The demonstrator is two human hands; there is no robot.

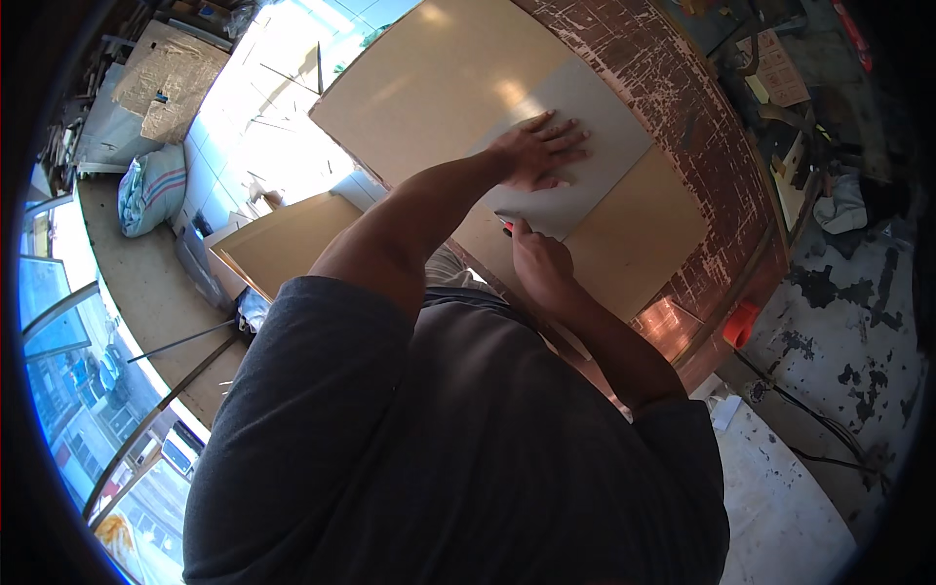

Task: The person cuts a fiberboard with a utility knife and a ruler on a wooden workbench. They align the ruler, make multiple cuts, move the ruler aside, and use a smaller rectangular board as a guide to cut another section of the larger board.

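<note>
My left hand (538, 151) lies flat, fingers spread, on a grey sheet (604, 127). The sheet rests on a large tan board (429, 88), which sits on a worn red-brown table (702, 136). My right hand (542, 265) is closed around a small red-tipped tool (507, 226). The tool's tip meets the sheet's near corner. I cannot tell whether it is a cutter or a marker. My own dark-shirted torso fills the lower middle of the view and hides the table's near side.
A second tan board (292, 244) leans at the left. An orange object (741, 324) sits at the table's corner. Black cables (819, 434) run over the paint-stained floor on the right. A striped bag (151, 190) and a wrapped panel (171, 78) lie far left.
</note>
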